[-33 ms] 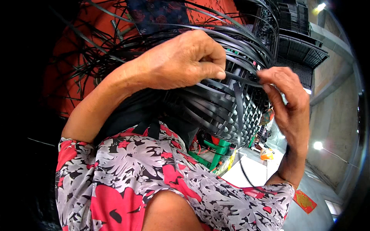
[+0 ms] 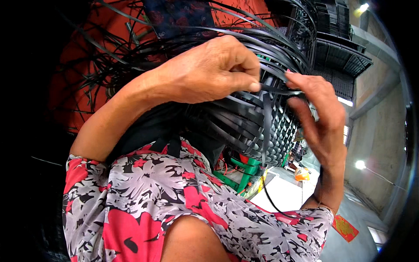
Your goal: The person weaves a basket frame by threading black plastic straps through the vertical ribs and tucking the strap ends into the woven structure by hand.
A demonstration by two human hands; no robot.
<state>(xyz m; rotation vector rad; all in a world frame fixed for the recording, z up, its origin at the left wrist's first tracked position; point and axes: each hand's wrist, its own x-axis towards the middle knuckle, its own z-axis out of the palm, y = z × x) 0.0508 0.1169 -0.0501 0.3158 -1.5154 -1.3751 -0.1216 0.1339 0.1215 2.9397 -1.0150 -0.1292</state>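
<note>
Between the thumb and bent forefinger of my left hand (image 2: 216,72) is pinched a flat black strip (image 2: 277,90). It runs rightward across a black woven basket (image 2: 266,131) with a checkered weave. My right hand (image 2: 321,111) is at the strip's far end, thumb and forefinger apart, slightly blurred; whether it touches the strip I cannot tell. A hanging strip (image 2: 267,126) drops down in front of the weave and curls toward my lap. Many loose strips (image 2: 262,41) fan out from the basket, passing behind my left hand.
A red surface (image 2: 74,83) strewn with black strips lies at the far left, with a dark patterned cloth (image 2: 179,17) on it. Below the basket stands a green frame (image 2: 248,172). A white board (image 2: 281,192) and an orange-and-white package (image 2: 302,174) are at lower right.
My right thumb and forefinger have spread apart, and that hand has shifted slightly left. My left hand has moved a little right with the strip. The hanging strip has swung slightly left.
</note>
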